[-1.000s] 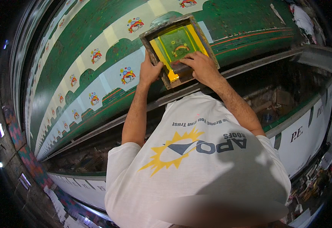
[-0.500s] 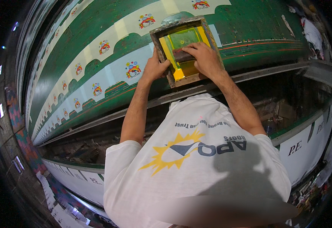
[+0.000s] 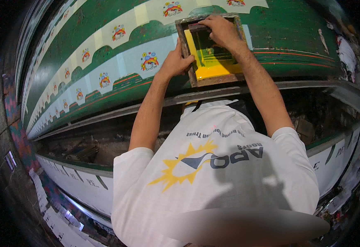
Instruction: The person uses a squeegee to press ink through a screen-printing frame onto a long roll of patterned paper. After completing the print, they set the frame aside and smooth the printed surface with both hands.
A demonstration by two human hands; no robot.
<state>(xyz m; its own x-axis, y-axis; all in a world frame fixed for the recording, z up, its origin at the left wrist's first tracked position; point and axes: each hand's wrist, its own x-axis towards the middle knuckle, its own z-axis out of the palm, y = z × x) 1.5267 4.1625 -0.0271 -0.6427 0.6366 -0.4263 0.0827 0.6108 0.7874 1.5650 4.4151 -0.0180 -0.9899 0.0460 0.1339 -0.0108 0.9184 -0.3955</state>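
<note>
A wooden-framed printing screen (image 3: pixel 191 77) lies on the green table, over the right end of a light-blue cut piece. Bright yellow ink (image 3: pixel 217 71) is pooled along the near part of its mesh, with a strip up the left side. My left hand (image 3: pixel 175 62) grips the frame's left side, thumb on top of the rim. Inside the frame at its far edge, my right hand (image 3: pixel 224 32) is closed on a dark reddish squeegee (image 3: pixel 195 26), partly hidden by the fingers. Left of the frame, the light-blue piece carries a colourful rainbow cartoon print (image 3: pixel 150 61).
Rows of cream cut pieces (image 3: pixel 101 39) with similar prints stretch along the green table (image 3: pixel 291 37). A metal rail (image 3: pixel 171 100) borders its near edge. Crumpled white cloth (image 3: pixel 347 53) lies at the far right. Behind me stands another table with white panels (image 3: pixel 75 181).
My right hand has pushed the squeegee from mid-screen to the far edge of the frame. Yellow ink now covers more of the near side. The left hand keeps its hold on the frame.
</note>
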